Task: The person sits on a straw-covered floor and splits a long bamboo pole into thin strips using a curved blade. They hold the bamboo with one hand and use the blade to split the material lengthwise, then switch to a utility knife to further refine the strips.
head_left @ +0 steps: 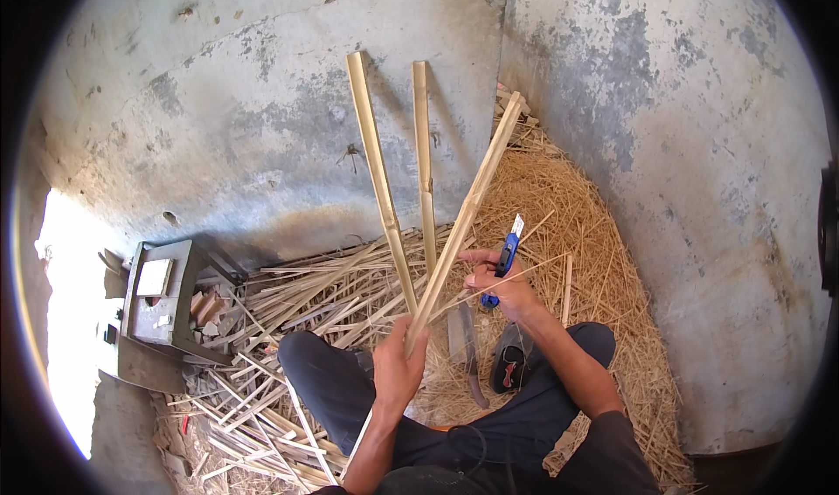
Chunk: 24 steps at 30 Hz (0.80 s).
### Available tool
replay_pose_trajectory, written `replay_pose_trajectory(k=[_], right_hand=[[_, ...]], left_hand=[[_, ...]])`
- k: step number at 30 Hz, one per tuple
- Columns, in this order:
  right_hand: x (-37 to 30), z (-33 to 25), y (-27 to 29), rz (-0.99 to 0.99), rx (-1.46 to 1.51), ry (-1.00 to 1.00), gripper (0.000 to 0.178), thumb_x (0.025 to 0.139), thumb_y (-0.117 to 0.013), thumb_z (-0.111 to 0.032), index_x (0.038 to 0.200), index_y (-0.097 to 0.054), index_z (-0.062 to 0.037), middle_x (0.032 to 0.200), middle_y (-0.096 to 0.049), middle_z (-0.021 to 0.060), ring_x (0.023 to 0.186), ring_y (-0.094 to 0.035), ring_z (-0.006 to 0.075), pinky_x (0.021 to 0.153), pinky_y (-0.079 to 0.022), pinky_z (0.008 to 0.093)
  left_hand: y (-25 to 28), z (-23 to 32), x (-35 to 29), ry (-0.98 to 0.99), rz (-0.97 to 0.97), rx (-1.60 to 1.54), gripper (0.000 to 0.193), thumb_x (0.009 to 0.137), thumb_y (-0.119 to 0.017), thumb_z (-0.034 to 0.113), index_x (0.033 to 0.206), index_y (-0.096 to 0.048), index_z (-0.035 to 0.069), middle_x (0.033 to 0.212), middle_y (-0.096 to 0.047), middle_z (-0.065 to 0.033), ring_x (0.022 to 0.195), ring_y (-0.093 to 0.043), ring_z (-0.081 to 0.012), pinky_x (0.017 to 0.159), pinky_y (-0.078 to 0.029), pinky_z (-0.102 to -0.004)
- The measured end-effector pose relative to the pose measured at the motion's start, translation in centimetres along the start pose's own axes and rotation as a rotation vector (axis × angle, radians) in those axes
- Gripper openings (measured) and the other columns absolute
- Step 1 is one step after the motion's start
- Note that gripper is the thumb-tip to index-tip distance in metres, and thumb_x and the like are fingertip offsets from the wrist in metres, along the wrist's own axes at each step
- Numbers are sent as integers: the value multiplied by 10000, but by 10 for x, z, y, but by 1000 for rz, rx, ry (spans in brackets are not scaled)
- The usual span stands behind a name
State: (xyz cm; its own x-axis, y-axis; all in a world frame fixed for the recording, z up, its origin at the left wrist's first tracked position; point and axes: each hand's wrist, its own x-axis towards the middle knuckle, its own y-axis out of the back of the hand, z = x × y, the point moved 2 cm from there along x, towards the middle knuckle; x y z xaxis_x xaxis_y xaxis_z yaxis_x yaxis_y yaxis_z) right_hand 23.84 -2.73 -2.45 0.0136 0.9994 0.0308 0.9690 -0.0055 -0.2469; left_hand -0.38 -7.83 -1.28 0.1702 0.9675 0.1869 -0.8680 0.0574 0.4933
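My left hand [399,366] is closed around the lower end of a split bamboo strip [472,200], which slants up to the right. A second bamboo strip [376,163] runs up to the left from close by that hand; I cannot tell whether it is gripped too. Between them a third strip [423,145] stands upright, its foot hidden. In my right hand [507,287] is a blue utility knife [508,256], its blade out and pointing up. A thin bamboo sliver [454,300] passes by the fingers of that hand, which is beside the slanting strip.
Loose bamboo strips [323,287] cover the floor at left, and fine shavings [559,198] are heaped at right. A large curved blade [472,355] lies between my legs. A grey wooden stand [162,290] is at left. Worn plaster walls [603,145] meet ahead.
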Motion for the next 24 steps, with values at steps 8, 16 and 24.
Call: replay_pose_trajectory(k=[8, 16, 24], right_hand=[[2, -3, 5, -135, 101, 1, 635, 861, -758, -12, 1469, -577, 0, 694, -508, -90, 620, -479, 25, 625, -422, 212], [22, -31, 66, -117, -81, -185, 557, 897, -737, -53, 1440, -611, -34, 757, -633, -20, 700, -595, 66, 619, -451, 234], [41, 2, 113, -145, -1821, -766, 408, 874, -747, -395, 991, -787, -6, 958, -774, 167, 905, -754, 322, 817, -587, 414]], left_hand=[[4, -12, 9, -68, 128, 171, 277, 993, -691, 191, 1193, -638, 7, 781, -679, -238, 668, -664, -420, 638, -503, -464], [57, -31, 11, 163, 309, 53, 246, 998, -672, 158, 1182, -636, -1, 764, -706, -160, 656, -699, -223, 617, -525, -389], [75, -28, -11, 337, 54, -363, 240, 999, -701, 148, 1176, -642, -3, 748, -615, 7, 530, -530, -62, 491, -413, -236]])
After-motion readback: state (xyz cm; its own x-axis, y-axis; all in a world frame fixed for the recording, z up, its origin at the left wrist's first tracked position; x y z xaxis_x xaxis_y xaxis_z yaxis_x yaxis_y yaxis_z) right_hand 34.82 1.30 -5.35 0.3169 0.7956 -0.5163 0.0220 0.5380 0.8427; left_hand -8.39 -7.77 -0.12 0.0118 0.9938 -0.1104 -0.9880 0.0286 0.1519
